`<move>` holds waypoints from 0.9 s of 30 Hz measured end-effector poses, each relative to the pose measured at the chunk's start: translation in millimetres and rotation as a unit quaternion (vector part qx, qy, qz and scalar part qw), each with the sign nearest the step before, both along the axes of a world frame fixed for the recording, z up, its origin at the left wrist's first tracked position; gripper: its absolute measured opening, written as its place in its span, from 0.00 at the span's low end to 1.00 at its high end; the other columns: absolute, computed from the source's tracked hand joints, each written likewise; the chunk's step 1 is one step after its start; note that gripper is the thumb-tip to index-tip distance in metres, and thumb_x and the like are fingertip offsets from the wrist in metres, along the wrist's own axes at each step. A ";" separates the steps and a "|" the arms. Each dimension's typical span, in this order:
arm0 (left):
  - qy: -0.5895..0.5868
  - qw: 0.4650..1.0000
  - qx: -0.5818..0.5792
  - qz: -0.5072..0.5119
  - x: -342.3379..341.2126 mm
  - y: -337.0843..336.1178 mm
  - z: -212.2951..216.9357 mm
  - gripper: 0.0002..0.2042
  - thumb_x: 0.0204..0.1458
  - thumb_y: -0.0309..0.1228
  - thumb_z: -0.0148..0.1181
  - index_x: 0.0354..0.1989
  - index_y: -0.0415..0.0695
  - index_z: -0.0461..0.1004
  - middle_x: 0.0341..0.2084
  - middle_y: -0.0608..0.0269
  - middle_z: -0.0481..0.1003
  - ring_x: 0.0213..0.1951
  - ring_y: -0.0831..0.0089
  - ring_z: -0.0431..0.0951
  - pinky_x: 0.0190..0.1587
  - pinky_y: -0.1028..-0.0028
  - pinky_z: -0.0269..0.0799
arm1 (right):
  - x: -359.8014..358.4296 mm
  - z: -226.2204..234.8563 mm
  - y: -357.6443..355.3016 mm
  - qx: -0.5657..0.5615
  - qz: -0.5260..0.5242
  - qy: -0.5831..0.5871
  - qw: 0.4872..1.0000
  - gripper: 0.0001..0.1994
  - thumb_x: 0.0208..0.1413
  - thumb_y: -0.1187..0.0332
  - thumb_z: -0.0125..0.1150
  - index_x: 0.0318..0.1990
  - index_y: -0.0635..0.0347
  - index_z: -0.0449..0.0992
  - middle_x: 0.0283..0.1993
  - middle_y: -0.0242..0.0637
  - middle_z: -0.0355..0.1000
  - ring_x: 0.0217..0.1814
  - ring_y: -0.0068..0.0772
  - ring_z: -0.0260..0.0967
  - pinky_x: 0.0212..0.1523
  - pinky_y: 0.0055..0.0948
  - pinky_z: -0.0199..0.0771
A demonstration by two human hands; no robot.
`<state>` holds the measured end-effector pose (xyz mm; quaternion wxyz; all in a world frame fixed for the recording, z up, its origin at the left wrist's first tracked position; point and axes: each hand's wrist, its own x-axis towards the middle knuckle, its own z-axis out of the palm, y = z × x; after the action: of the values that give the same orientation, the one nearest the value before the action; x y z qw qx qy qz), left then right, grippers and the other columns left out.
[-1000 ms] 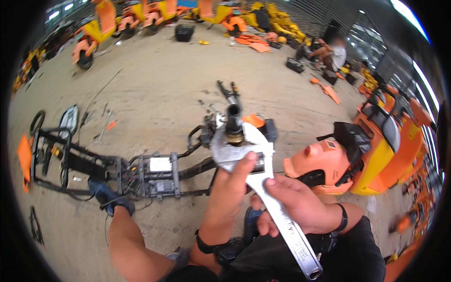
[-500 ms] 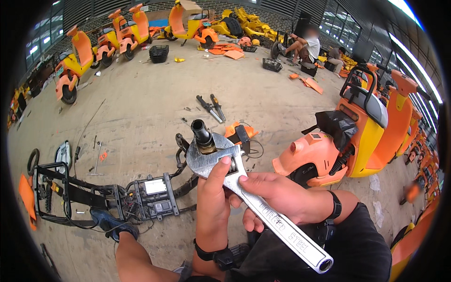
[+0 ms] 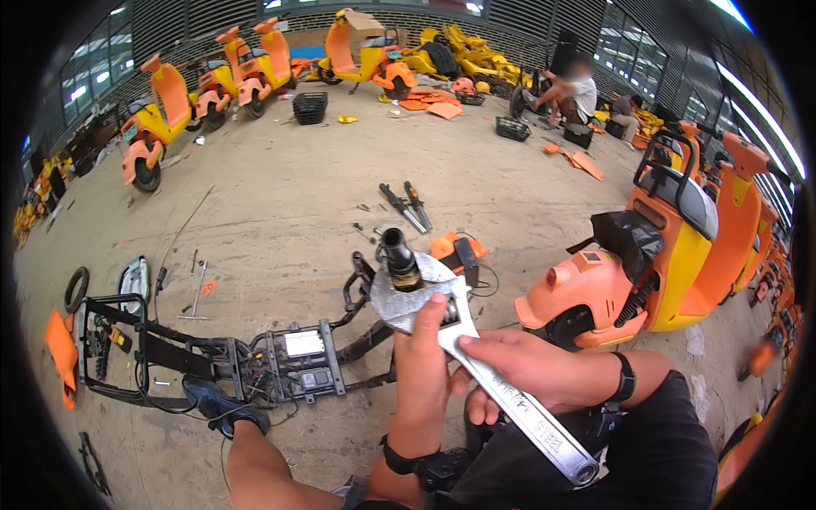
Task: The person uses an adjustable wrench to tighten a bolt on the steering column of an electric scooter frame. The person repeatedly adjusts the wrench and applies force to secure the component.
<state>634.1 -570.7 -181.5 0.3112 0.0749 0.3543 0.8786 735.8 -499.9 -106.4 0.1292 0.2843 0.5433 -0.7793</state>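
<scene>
A silver adjustable wrench (image 3: 518,395) slants across the middle, its head toward the black steering tube (image 3: 396,248). Its jaws sit around a brass-coloured nut (image 3: 407,280) at the tube's base. My left hand (image 3: 425,353) is closed on the wrench just below the head, thumb raised by the adjusting screw; its other fingers are mostly hidden. My right hand (image 3: 531,361) grips the upper handle, thumb on top and fingertips showing beneath. The tube belongs to a stripped black scooter frame (image 3: 229,361) lying along the floor to the left.
Beyond the wrench lie two fork legs (image 3: 405,206) and an orange part (image 3: 446,245). An orange and yellow scooter (image 3: 671,246) stands to the right. A T-shaped tool (image 3: 198,293) lies at the left. Farther off are parked scooters (image 3: 170,110), black baskets (image 3: 310,108) and a seated person (image 3: 580,95).
The whole view has shifted, so the surroundings appear farther right and slightly lower. Both hands keep their hold on the wrench, whose handle now slants a little more steeply.
</scene>
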 end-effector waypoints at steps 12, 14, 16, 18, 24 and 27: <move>-0.024 0.997 0.052 0.052 2.4 4.0 -4.1 0.12 0.60 0.34 0.56 0.47 0.42 0.74 0.31 0.69 0.74 0.27 0.80 0.74 0.25 0.77 0.70 | 58.4 9.5 -2.0 0.480 0.307 -0.096 0.816 0.27 0.57 0.52 0.65 0.47 0.69 0.64 0.30 0.45 0.77 0.32 0.42 0.79 0.36 0.38 0.77; -0.030 0.995 0.076 0.052 5.5 13.1 -3.5 0.12 0.60 0.35 0.56 0.47 0.42 0.74 0.31 0.70 0.74 0.26 0.81 0.74 0.24 0.78 0.69 | 69.9 14.0 -7.9 0.534 0.288 -0.093 0.789 0.33 0.54 0.50 0.65 0.54 0.70 0.60 0.30 0.49 0.76 0.34 0.53 0.77 0.38 0.42 0.76; -0.043 0.995 0.086 0.018 7.1 14.1 -1.2 0.14 0.62 0.37 0.55 0.49 0.40 0.73 0.32 0.70 0.74 0.27 0.83 0.72 0.24 0.79 0.66 | 77.6 14.8 -13.7 0.556 0.275 -0.083 0.780 0.36 0.55 0.53 0.63 0.60 0.71 0.56 0.31 0.51 0.76 0.36 0.54 0.77 0.38 0.43 0.76; -0.041 0.994 0.098 -0.029 7.1 12.1 0.3 0.16 0.64 0.36 0.52 0.52 0.37 0.71 0.36 0.68 0.74 0.32 0.83 0.73 0.30 0.78 0.67 | 83.5 16.9 -16.5 0.546 0.258 -0.097 0.791 0.39 0.55 0.56 0.62 0.65 0.70 0.49 0.32 0.53 0.76 0.38 0.55 0.76 0.39 0.44 0.76; -0.045 0.996 0.066 -0.042 1.9 -3.9 9.8 0.16 0.63 0.39 0.52 0.49 0.39 0.74 0.27 0.70 0.74 0.19 0.86 0.68 0.17 0.81 0.55 | 79.2 36.3 -40.8 0.577 0.247 -0.074 0.775 0.45 0.55 0.60 0.59 0.72 0.64 0.37 0.36 0.55 0.75 0.40 0.57 0.75 0.45 0.45 0.74; -0.055 0.996 0.054 -0.040 1.2 -3.3 7.0 0.14 0.63 0.42 0.53 0.41 0.43 0.75 0.21 0.72 0.72 0.15 0.85 0.65 0.15 0.80 0.52 | 77.8 34.1 -44.2 0.663 0.268 -0.031 0.698 0.46 0.52 0.65 0.61 0.72 0.69 0.36 0.33 0.50 0.76 0.33 0.50 0.76 0.36 0.41 0.74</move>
<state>635.3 -574.1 -174.5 0.3602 0.0573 0.2860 0.8861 813.6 -544.0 -72.4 0.1276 0.1623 0.9683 -0.1406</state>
